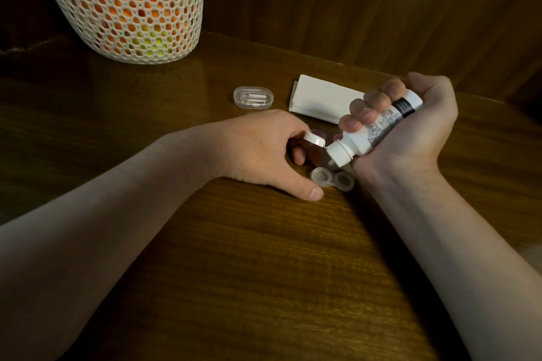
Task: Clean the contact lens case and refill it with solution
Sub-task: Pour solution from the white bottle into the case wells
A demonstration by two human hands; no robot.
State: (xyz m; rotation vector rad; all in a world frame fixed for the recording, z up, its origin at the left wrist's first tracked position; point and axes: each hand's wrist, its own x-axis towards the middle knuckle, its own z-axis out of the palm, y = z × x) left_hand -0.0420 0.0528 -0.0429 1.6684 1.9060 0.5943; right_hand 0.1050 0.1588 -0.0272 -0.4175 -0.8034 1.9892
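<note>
Tabletop [264,258] bears open lens case [332,179]: light, skid-prone. Right hand [410,126] clamps tilted bottle [378,129] directly above; left hand [264,152], fingers loosely curled, rests beside case.

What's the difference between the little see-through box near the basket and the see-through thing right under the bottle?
The oval box is closed under a lid and has small white items inside; the lens case lies open, showing two round wells side by side. The oval box lies apart, untouched, near the white mesh basket; the lens case sits between both hands, just below the tilted bottle. Both are small, clear plastic, resting on the wooden table.
</note>
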